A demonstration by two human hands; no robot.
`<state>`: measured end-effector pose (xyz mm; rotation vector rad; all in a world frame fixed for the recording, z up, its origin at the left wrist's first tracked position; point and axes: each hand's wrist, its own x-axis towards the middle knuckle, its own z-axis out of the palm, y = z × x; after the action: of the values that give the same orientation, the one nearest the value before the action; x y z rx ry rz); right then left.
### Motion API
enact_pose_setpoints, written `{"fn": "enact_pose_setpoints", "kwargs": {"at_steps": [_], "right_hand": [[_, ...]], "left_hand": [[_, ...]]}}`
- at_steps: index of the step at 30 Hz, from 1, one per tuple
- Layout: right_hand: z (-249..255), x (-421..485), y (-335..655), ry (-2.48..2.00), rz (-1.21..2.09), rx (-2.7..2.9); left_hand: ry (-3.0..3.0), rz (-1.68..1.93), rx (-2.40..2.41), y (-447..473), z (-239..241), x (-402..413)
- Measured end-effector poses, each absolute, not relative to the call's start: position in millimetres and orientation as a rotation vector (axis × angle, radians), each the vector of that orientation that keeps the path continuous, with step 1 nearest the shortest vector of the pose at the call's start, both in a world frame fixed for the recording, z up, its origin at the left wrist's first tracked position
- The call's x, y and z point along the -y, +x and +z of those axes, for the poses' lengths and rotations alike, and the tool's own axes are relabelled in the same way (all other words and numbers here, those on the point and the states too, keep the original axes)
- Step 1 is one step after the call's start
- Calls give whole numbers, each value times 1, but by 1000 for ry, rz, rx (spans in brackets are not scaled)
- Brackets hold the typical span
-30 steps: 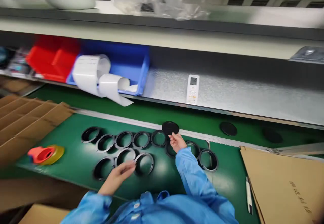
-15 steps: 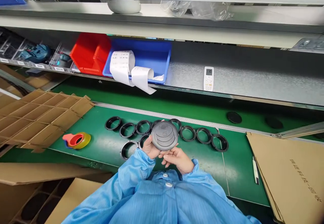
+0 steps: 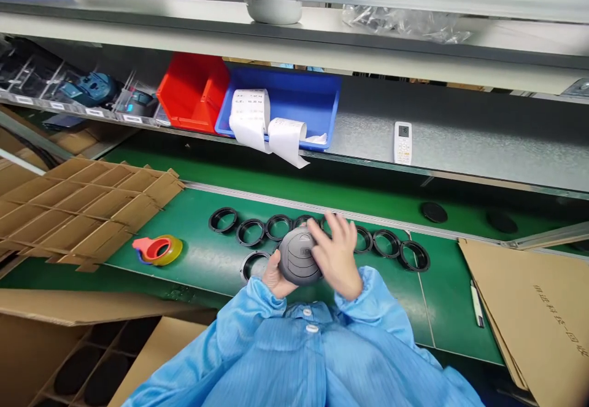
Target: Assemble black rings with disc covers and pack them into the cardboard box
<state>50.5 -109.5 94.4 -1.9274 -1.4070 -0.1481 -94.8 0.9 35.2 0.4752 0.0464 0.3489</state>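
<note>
A dark grey round air vent [image 3: 293, 266] with curved slats is held over the green bench, its slatted face up. My left hand [image 3: 278, 278] grips it from the left edge, with the thumb on the rim and the other fingers mostly hidden underneath. My right hand [image 3: 339, 258] is over the vent's right side, fingers spread and slightly blurred; whether the fingertips touch the face I cannot tell. Several black rings [image 3: 251, 243] lie in a rough row on the bench behind the hands. One more black ring [image 3: 246, 270] sits nearer, left of the vent, and both hands hide parts of the row.
Left on the bench are a yellow tape roll [image 3: 173, 253] and a cardboard divider [image 3: 87, 195]. An open carton [image 3: 41, 309] with black round pieces stands lower left. Flat cardboard [image 3: 515, 296] and a marker [image 3: 477, 304] lie right. The shelf holds a red bin [image 3: 188, 103], blue bin [image 3: 322, 97] and remote [image 3: 403, 144].
My right hand has risen from below the vent to over its right side, fingers now spread. My left hand still holds the vent. The whole view has shifted slightly, moving the scene rightward.
</note>
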Motion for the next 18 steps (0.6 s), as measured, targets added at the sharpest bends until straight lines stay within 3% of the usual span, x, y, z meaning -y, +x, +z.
{"fn": "enact_pose_setpoints", "kwargs": {"at_steps": [3, 10, 18], "right_hand": [[91, 111, 56, -1951, -83, 1087], [89, 118, 26, -1668, 206, 1133], [78, 121, 20, -1756, 149, 1349]], "left_hand": [[450, 305, -36, -107, 55, -7], [355, 226, -72, -120, 67, -8], [262, 151, -196, -122, 64, -4]]}}
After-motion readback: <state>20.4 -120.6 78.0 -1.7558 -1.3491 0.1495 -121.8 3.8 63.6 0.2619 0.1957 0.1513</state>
